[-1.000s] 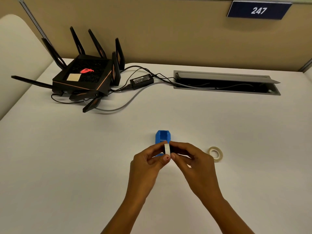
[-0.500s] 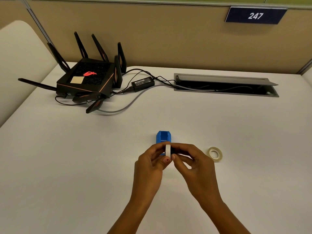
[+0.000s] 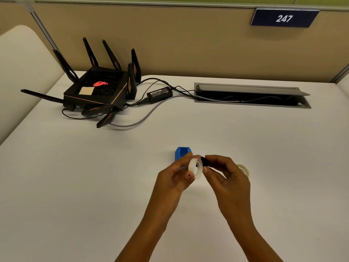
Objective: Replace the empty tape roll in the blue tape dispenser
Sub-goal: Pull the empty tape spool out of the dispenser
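Observation:
My left hand (image 3: 174, 175) pinches a white empty tape ring (image 3: 196, 168) between thumb and fingers, its hole turned toward me. My right hand (image 3: 227, 175) holds a small black spindle (image 3: 204, 161) just to the right of the ring, apart from it. The blue tape dispenser (image 3: 181, 153) stands on the white table right behind my left fingers, partly hidden by them. A fresh roll of clear tape (image 3: 244, 169) lies flat on the table behind my right hand, mostly covered by it.
A black router (image 3: 100, 89) with several antennas sits at the back left, its power brick (image 3: 159, 93) and cables trailing to an open cable tray (image 3: 251, 95) in the table. A beige partition wall with a "247" sign (image 3: 284, 18) closes the back.
The ring and black spindle, held together edge-on before, have come apart: the ring now faces me in my left hand and the spindle is in my right.

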Demonstrator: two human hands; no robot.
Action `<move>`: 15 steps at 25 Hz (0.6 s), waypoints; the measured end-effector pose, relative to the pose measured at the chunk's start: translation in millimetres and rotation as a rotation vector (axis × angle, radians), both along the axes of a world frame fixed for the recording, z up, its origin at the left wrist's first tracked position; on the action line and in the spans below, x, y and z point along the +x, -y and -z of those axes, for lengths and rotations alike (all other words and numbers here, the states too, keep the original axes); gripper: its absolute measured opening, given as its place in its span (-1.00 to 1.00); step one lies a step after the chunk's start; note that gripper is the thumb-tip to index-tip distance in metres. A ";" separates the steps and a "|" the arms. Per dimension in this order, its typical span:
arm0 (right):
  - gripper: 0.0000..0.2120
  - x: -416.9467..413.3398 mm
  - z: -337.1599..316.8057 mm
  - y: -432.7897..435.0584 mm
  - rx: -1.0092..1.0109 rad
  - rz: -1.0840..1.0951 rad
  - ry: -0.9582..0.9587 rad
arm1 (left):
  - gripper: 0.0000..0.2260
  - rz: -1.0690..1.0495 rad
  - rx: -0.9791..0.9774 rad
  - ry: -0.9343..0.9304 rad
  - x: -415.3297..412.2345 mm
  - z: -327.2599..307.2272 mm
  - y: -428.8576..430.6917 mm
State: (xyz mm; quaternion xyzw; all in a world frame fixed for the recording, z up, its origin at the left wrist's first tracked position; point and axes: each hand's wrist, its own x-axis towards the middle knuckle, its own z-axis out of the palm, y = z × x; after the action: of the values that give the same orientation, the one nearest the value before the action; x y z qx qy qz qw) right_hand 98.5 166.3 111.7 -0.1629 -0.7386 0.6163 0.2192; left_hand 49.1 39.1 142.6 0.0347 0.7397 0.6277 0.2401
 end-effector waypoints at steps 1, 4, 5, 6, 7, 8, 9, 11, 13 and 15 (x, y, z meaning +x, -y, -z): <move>-0.76 -0.2 0.0 -0.1 0.002 0.003 0.005 | -0.69 0.020 0.018 0.021 0.9 -1.1 -1.4; -0.74 0.4 -1.3 1.7 0.017 -0.001 0.023 | -0.62 0.030 0.065 0.056 3.5 -0.7 -4.8; -0.76 0.9 -1.7 2.5 0.029 -0.002 0.028 | -0.68 0.019 0.058 0.049 4.2 -0.5 -5.4; -0.77 1.1 -2.2 3.5 0.051 0.002 0.034 | -0.74 0.003 0.050 0.046 4.8 -0.4 -6.0; -0.76 1.6 -3.0 3.8 0.077 0.007 0.041 | -0.76 -0.018 0.044 0.050 5.1 0.5 -5.8; -0.76 1.7 -3.5 3.8 0.095 0.009 0.048 | -0.77 -0.039 0.040 0.059 5.1 1.8 -5.5; -0.76 2.1 -4.1 3.5 0.107 0.006 0.053 | -0.77 -0.060 0.035 0.068 5.1 3.1 -4.8; -0.73 2.9 -5.4 3.3 0.127 -0.012 0.063 | -0.75 -0.092 0.042 0.084 4.8 4.0 -2.9; -0.64 4.0 -6.3 3.0 0.168 -0.063 0.075 | -0.72 -0.107 0.044 0.085 3.7 5.5 -2.1; -0.51 4.9 -8.1 2.8 0.265 -0.149 0.075 | -0.70 -0.097 0.020 0.069 3.0 6.0 -2.0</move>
State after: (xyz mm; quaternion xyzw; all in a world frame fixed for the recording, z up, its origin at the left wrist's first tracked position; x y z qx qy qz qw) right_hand 103.4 163.5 119.8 -0.1003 -0.8311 0.5216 0.1649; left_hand 52.2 41.1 136.6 -0.0206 0.7254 0.6469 0.2343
